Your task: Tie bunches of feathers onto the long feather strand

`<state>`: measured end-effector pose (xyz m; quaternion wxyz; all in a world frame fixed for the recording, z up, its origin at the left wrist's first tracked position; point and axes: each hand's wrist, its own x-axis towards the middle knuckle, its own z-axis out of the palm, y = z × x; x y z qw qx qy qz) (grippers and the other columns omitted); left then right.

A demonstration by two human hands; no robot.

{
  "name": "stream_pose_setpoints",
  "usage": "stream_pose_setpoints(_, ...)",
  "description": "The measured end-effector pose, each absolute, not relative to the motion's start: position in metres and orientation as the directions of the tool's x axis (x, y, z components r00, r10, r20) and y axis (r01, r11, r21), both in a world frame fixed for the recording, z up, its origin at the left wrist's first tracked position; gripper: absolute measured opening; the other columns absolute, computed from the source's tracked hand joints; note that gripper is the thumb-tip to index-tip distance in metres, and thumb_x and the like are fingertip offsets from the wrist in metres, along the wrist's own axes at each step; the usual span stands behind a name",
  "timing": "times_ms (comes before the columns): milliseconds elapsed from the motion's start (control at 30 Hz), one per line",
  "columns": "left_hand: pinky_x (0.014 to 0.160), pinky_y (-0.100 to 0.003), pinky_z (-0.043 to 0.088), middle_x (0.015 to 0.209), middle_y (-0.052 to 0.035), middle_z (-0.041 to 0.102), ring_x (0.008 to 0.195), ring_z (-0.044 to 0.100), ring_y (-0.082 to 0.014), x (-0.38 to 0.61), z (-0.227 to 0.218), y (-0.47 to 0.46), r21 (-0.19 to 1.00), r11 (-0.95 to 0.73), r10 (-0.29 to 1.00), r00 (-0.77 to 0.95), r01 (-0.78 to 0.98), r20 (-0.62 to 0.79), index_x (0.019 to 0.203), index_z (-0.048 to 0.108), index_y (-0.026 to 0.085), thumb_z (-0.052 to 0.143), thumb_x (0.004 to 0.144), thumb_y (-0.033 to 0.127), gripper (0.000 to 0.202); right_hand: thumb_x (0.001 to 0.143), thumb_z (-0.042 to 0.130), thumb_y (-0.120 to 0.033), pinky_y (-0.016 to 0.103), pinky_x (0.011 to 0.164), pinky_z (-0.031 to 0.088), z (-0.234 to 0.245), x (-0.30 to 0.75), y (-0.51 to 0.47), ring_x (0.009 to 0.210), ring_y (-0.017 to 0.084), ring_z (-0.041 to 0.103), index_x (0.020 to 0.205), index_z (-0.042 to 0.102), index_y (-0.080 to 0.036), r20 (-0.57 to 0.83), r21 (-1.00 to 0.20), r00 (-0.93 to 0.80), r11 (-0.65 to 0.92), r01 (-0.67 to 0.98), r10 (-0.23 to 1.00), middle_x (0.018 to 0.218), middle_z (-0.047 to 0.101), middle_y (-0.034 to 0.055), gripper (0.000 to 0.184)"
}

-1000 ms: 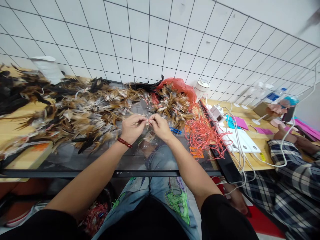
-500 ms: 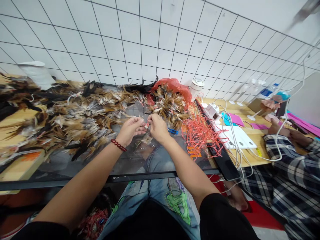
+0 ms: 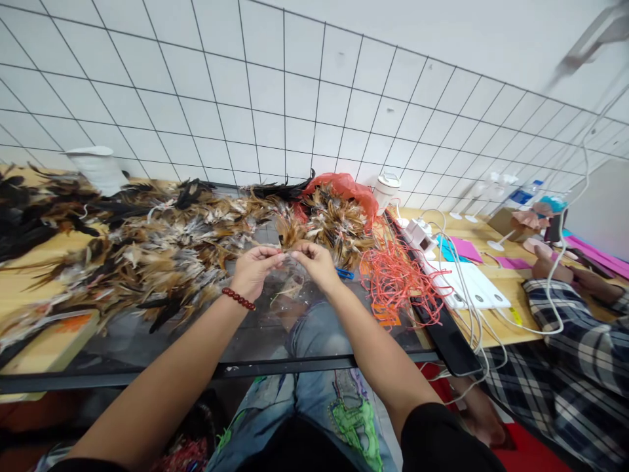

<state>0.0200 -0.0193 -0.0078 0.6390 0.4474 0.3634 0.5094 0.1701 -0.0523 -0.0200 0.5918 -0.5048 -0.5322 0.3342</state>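
Observation:
My left hand, with a dark red bead bracelet on its wrist, is closed in a pinch. Close beside it, fingertips almost meeting, my right hand pinches too. Between them they grip a small bunch of brown feathers, its tips fanning up past the fingers; its lower end is mostly hidden. A wide heap of brown, black and white feathers spreads to the left. Behind my right hand more feathers lie against a red plastic bag. A blue cutter-like tool rests beside my right wrist.
Tangled red strings lie to the right, near a black phone-like slab, a white board and cables. A white lidded cup and a white spool stand behind. At far right sits a person in a plaid sleeve.
The red-and-white bit at my fingertips no longer shows, and a brown feather tuft now stands up above them. My hands stay close together; the camera view has tilted slightly.

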Motion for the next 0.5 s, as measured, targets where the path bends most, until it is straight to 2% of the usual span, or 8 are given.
stream_pose_setpoints(133,0.067,-0.028,0.052,0.07,-0.0027,0.067,0.065,0.062,-0.0133,0.025,-0.012,-0.023,0.971,-0.041,0.972,0.216,-0.235,0.093,0.064,0.063,0.014,0.088,0.041,0.03,0.037,0.068,0.069,-0.05,0.022,0.054,0.037,-0.023,0.16,-0.054,0.057,0.009,0.042,0.065,0.056,-0.018,0.25,-0.967,0.232,0.232,0.102,0.94,0.058,0.048,-0.0053,0.035)
stream_pose_setpoints(233,0.07,-0.03,0.052,0.071,-0.003,0.067,0.068,0.063,-0.0148,0.028,-0.015,-0.025,0.985,-0.082,0.968,0.223,-0.153,0.115,0.07,0.065,0.014,0.085,0.046,0.031,0.036,0.07,0.065,-0.053,0.022,0.055,0.037,-0.02,0.169,-0.053,0.058,0.009,0.043,0.067,0.057,-0.017,0.246,-0.967,0.311,0.208,0.15,0.918,0.059,0.05,-0.0051,0.037)
stream_pose_setpoints(300,0.068,-0.03,0.051,0.071,-0.0029,0.067,0.066,0.062,-0.015,0.03,-0.018,-0.024,0.988,-0.108,0.971,0.2,-0.109,0.129,0.076,0.066,0.014,0.082,0.051,0.032,0.034,0.071,0.063,-0.053,0.022,0.054,0.036,-0.014,0.187,-0.049,0.056,0.009,0.043,0.068,0.058,-0.017,0.23,-0.962,0.38,0.149,0.23,0.896,0.059,0.052,-0.005,0.037)
stream_pose_setpoints(433,0.061,-0.027,0.049,0.066,-0.002,0.065,0.061,0.059,-0.0143,0.031,-0.024,-0.018,0.985,-0.136,0.98,0.128,-0.108,0.149,0.078,0.066,0.015,0.075,0.058,0.033,0.028,0.069,0.067,-0.047,0.023,0.052,0.038,0.017,0.238,-0.027,0.051,0.01,0.046,0.065,0.062,-0.015,0.108,-0.865,0.425,-0.126,0.486,0.899,0.053,0.054,-0.0031,0.032)
stream_pose_setpoints(500,0.059,-0.026,0.048,0.067,-0.0024,0.065,0.061,0.059,-0.0143,0.032,-0.024,-0.017,0.984,-0.126,0.985,0.107,-0.123,0.139,0.078,0.066,0.015,0.073,0.059,0.032,0.026,0.072,0.065,-0.041,0.025,0.058,0.043,0.038,0.262,-0.014,0.056,0.013,0.053,0.074,0.067,-0.015,0.167,-0.799,0.463,-0.155,0.581,0.87,0.059,0.061,0.0001,0.026)
